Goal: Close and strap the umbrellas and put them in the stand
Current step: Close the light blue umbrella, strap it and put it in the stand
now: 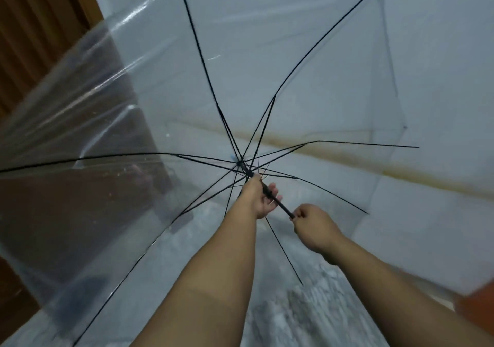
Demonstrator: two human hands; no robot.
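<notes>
no text, label, brand, number or sign can be read anywhere; the clear umbrella (267,66) canopy and its black frame carry no legible marking.

Dim, bluish indoor light with weak shadows. White glare streaks cross the clear umbrella canopy (88,84) at far left. Motion blur softens everything; wide-angle distortion bends the edges.

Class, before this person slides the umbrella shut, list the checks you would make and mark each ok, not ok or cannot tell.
1. Right hand grips the handle end of the shaft: ok.
2. Left hand is on the shaft by the runner: ok.
3. Transparent canopy already closed: not ok, fully open.
4. Ribs unbent: cannot tell.
5. Strap located: cannot tell.
6. Stand in view: not ok.
</notes>
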